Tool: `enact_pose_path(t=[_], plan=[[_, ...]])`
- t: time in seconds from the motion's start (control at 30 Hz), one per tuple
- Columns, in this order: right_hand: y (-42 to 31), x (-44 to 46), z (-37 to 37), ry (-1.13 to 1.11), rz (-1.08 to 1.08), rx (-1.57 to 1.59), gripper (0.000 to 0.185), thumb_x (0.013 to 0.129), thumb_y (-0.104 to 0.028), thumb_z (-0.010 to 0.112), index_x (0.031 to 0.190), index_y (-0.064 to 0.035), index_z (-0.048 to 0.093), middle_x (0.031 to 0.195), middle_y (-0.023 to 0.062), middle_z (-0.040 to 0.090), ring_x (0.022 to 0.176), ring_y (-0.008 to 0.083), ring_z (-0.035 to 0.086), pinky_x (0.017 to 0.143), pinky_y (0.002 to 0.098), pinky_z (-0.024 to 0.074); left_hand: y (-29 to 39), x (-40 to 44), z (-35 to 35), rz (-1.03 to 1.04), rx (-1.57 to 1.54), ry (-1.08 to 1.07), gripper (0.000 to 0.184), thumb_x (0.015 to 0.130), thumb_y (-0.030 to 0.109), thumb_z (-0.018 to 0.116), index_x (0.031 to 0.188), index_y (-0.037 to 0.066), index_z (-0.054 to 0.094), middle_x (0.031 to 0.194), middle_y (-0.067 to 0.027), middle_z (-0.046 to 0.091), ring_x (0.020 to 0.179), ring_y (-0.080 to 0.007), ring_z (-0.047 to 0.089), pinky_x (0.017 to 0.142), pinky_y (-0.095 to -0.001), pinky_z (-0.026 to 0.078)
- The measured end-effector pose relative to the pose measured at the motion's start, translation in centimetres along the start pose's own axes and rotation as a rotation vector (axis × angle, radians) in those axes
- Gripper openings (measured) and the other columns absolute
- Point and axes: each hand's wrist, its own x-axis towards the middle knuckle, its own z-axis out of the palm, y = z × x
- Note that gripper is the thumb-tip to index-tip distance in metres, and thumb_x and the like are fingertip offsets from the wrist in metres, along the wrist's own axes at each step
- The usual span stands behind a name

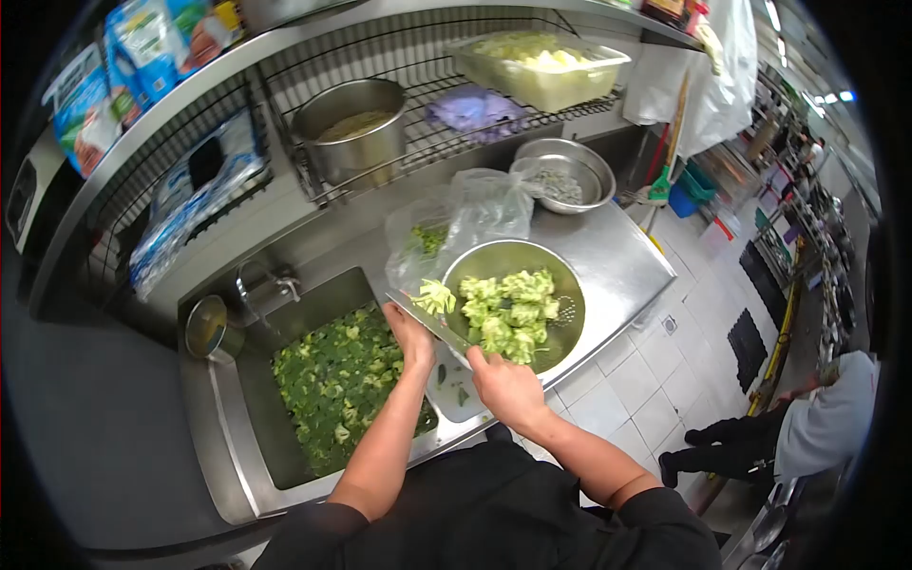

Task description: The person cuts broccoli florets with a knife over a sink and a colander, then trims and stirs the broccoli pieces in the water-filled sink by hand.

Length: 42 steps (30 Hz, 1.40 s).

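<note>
A pale green, ragged-edged piece of leafy-headed vegetable [435,296] is seen beside the upper edge of a long, grey metal knife blade [432,325], just left of a round steel colander [570,344] heaped with light green florets [508,309]. The knife is gripped in the closed right hand [508,385], while the left hand [410,332] is held partly curled at the blade, its grip obscured. The space behind is crowded by crumpled clear plastic bags [489,204], and a steel sink [255,399] of floating green pieces [332,389] is set alongside.
</note>
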Motion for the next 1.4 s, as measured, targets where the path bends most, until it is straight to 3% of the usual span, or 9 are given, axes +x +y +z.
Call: enact_pose_path(t=[0.17, 0.3, 0.37, 0.53, 0.83, 0.9, 0.97, 1.1, 1.4], plan=[[3.5, -0.3, -1.5, -0.051, 0.077, 0.015, 0.015, 0.091, -0.011, 0.053, 0.104, -0.0069, 0.047, 0.071, 0.016, 0.063, 0.063, 0.036, 0.067, 0.053, 0.0504, 0.052, -6.2, 0.7, 3.5, 0.2, 0.202, -0.011, 0.027, 0.105, 0.03, 0.045, 0.105, 0.003, 0.044, 0.094, -0.0101, 0.058, 0.075, -0.019, 0.061, 0.058, -0.0337, 0.052], [5.4, 2.6, 0.1, 0.007, 0.014, -0.01, 0.018, 0.09, -0.01, 0.052, 0.106, -0.0046, 0.049, 0.07, 0.0156, 0.066, 0.062, 0.0341, 0.069, 0.05, 0.045, 0.0548, -1.3, -1.5, 5.9, -0.076, 0.175, -0.015, 0.021, 0.101, 0.021, 0.047, 0.104, 0.0, 0.048, 0.099, -0.012, 0.06, 0.085, -0.0215, 0.06, 0.074, -0.0372, 0.05], [5.5, 4.1, 0.6, 0.001, 0.092, -0.011, 0.014, 0.091, -0.011, 0.051, 0.103, -0.0048, 0.048, 0.073, 0.017, 0.068, 0.064, 0.0349, 0.07, 0.052, 0.0466, 0.0555, -7.7, 0.8, 4.8, 0.151, 0.349, 0.047, 0.024, 0.102, 0.027, 0.043, 0.102, 0.004, 0.046, 0.088, -0.0117, 0.059, 0.069, -0.0201, 0.059, 0.052, -0.0351, 0.049], [7.4, 4.3, -0.5, 0.011, 0.146, 0.144, 0.025, 0.087, -0.017, 0.056, 0.11, -0.0074, 0.053, 0.065, 0.0209, 0.065, 0.061, 0.0435, 0.066, 0.056, 0.0558, 0.0521, 1.8, -0.8, 1.1, -0.303, -0.097, -0.27, 0.035, 0.102, 0.049, 0.043, 0.108, 0.015, 0.046, 0.08, -0.0117, 0.062, 0.049, -0.0255, 0.059, 0.034, -0.0308, 0.036], [-1.0, 4.2, 0.0, -0.016, 0.114, 0.762, 0.014, 0.091, -0.014, 0.062, 0.091, -0.0012, 0.057, 0.06, 0.018, 0.06, 0.055, 0.0364, 0.063, 0.053, 0.0447, 0.0465, 3.6, 2.1, -17.9, -0.294, -0.344, -0.443, 0.038, 0.096, 0.013, 0.056, 0.133, 0.004, 0.05, 0.119, -0.018, 0.062, 0.109, -0.0432, 0.064, 0.091, -0.0555, 0.059], [-2.6, 4.5, 1.8, -0.083, 0.113, 0.796, 0.019, 0.092, -0.017, 0.062, 0.085, 0.0006, 0.059, 0.06, 0.02, 0.061, 0.055, 0.0388, 0.062, 0.052, 0.046, 0.0455, 0.0, 4.2, -22.4, -0.299, -0.357, -0.409, 0.041, 0.095, 0.011, 0.059, 0.135, 0.003, 0.051, 0.119, -0.0168, 0.063, 0.108, -0.0373, 0.066, 0.091, -0.0558, 0.056], [-4.5, 4.8, 3.2, -0.143, 0.044, 0.706, 0.019, 0.093, -0.018, 0.062, 0.087, 0.0002, 0.059, 0.061, 0.0222, 0.06, 0.057, 0.0415, 0.062, 0.053, 0.047, 0.045, -5.1, 6.4, -27.6, -0.139, 0.812, 0.051, 0.048, 0.094, 0.01, 0.065, 0.138, 0.005, 0.05, 0.117, -0.0141, 0.064, 0.108, -0.0265, 0.065, 0.095, -0.0524, 0.049], [-9.0, 5.0, 5.1, -0.154, -0.06, 0.652, 0.017, 0.093, -0.016, 0.06, 0.086, -0.0005, 0.058, 0.062, 0.0239, 0.06, 0.06, 0.0441, 0.062, 0.055, 0.052, 0.0458, -1.2, 4.1, -30.8, -0.402, 0.186, 0.19, 0.068, 0.09, 0.011, 0.073, 0.148, 0.004, 0.039, 0.118, -0.0104, 0.064, 0.119, -0.0191, 0.058, 0.099, -0.0468, 0.045], [-20.0, 6.5, 7.8, -0.032, -0.223, 0.531, 0.036, 0.085, -0.012, 0.064, 0.119, -0.0012, 0.058, 0.071, 0.0214, 0.067, 0.062, 0.0396, 0.067, 0.058, 0.05, 0.0543, 9.0, -0.6, -29.7, -0.004, -0.08, -0.173, 0.054, 0.089, -0.004, 0.068, 0.14, 0.001, 0.051, 0.119, -0.0049, 0.068, 0.095, -0.0111, 0.066, 0.083, -0.0214, 0.051]])
